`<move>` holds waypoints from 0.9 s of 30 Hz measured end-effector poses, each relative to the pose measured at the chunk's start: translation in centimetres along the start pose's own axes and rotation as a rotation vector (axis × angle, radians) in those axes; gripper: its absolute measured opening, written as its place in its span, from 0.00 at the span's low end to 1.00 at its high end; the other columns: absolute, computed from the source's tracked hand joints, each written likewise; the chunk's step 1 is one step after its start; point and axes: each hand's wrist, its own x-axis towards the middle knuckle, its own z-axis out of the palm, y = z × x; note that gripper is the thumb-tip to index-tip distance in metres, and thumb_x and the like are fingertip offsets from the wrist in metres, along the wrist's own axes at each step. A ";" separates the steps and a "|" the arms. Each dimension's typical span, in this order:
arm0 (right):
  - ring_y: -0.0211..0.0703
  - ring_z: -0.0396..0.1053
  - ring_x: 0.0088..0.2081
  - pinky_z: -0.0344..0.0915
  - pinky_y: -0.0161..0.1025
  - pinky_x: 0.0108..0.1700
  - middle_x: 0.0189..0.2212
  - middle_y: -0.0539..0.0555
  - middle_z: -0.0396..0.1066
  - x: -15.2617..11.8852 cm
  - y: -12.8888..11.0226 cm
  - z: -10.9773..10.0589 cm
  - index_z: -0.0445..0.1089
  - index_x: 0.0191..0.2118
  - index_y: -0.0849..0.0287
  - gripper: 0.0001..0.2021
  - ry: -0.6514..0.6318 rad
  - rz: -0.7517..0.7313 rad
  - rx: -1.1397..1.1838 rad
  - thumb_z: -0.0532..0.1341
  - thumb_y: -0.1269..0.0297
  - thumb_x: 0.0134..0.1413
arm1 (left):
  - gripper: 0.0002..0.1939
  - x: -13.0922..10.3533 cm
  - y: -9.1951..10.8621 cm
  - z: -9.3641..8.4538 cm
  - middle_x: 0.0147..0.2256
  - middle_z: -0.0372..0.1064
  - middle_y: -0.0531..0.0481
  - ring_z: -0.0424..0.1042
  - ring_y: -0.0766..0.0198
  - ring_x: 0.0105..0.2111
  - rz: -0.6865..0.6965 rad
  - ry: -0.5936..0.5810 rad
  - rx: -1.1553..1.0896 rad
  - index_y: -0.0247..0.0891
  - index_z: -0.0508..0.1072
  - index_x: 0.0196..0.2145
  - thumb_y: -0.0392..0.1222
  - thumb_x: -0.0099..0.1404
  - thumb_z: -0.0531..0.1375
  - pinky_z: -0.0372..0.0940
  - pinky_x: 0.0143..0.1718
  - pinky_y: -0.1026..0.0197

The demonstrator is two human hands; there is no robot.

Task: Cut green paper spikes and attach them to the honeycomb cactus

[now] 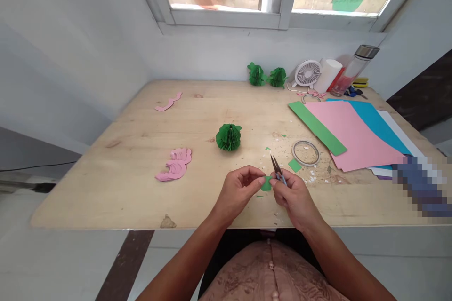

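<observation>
Close to the table's front edge, my left hand (pixel 243 186) pinches a small piece of green paper (pixel 267 184) between thumb and fingers. My right hand (pixel 292 193) is closed around a pair of scissors (pixel 277 167), their blades pointing up and away from me. The right thumb also meets the green piece's right edge. Just beyond the hands lies another small green paper square (pixel 294 165), beside a roll of tape (pixel 305 153). A folded green paper ball (pixel 229 137) sits on the table ahead of my left hand.
Pink scalloped paper strips (pixel 175 165) lie on the left. Coloured paper sheets (pixel 356 136) are stacked at right, with paper scraps around the tape. Two green paper turtles (pixel 256 75), a small fan (pixel 307 73) and a bottle (pixel 355 71) stand along the wall (pixel 205 56).
</observation>
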 end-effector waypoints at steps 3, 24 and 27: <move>0.28 0.38 0.17 0.35 0.31 0.18 0.15 0.39 0.48 0.0 -0.2 -0.1 0.65 0.29 0.60 0.11 -0.030 0.009 -0.038 0.65 0.61 0.46 | 0.09 0.1 0.3 0.0 0.21 0.65 0.53 0.61 0.69 0.22 0.001 -0.007 0.028 0.35 0.74 0.23 0.44 0.51 0.65 0.56 0.25 0.66; 0.26 0.43 0.16 0.37 0.28 0.17 0.16 0.41 0.53 -0.8 0.9 1.3 0.68 0.35 0.60 0.15 0.100 -0.081 0.122 0.66 0.54 0.48 | 0.10 0.2 -1.1 2.3 0.23 0.68 0.55 0.65 0.71 0.25 -0.086 0.278 -0.560 0.35 0.70 0.29 0.36 0.49 0.67 0.60 0.32 0.67; 0.27 0.43 0.17 0.37 0.28 0.17 0.16 0.41 0.53 -0.7 0.6 1.3 0.68 0.35 0.60 0.15 0.110 -0.101 0.093 0.65 0.53 0.48 | 0.10 0.1 -1.0 2.5 0.23 0.68 0.55 0.65 0.71 0.25 -0.081 0.272 -0.566 0.35 0.69 0.29 0.36 0.50 0.67 0.60 0.32 0.67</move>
